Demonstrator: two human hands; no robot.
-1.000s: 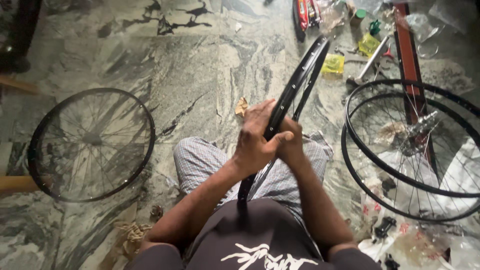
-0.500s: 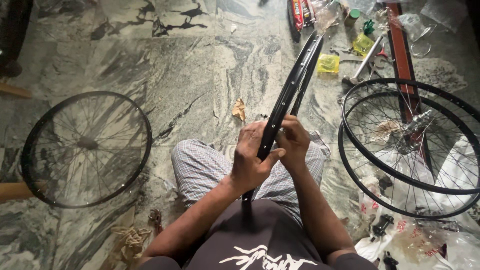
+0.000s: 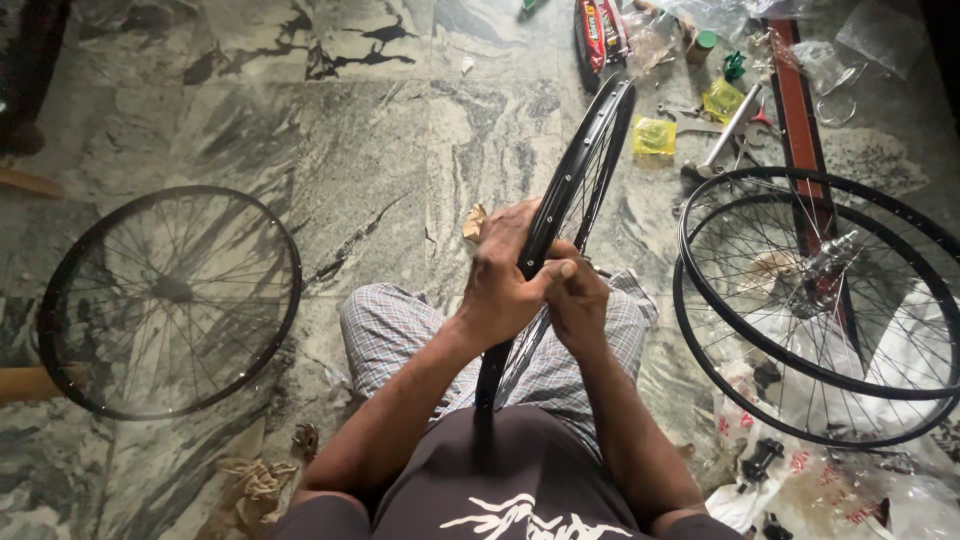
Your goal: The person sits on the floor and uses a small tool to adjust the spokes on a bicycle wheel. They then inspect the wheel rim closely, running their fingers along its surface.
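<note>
Black wheel rim (image 3: 585,170) stands upright on edge between the person's knees, lower end at the lap, upper end tilted away over the floor. Left hand (image 3: 505,280) wraps the rim from the left, fingers curled tight on its edge, thumb laid across toward the other hand. Right hand (image 3: 578,298) presses the rim from the right, fingers closed against it, touching the left thumb. Checked shorts (image 3: 400,335) cover both legs below the hands.

Spoked wheel (image 3: 170,300) lies flat on the marble floor (image 3: 380,130) to the left, well apart. Two more wheels (image 3: 820,310), overlapped, lie flat to the right, on clear plastic bags (image 3: 860,490). Scrap of paper (image 3: 474,222) sits just beyond the left hand. Farther: yellow box (image 3: 654,136), tools (image 3: 725,135), red bar (image 3: 795,120).
</note>
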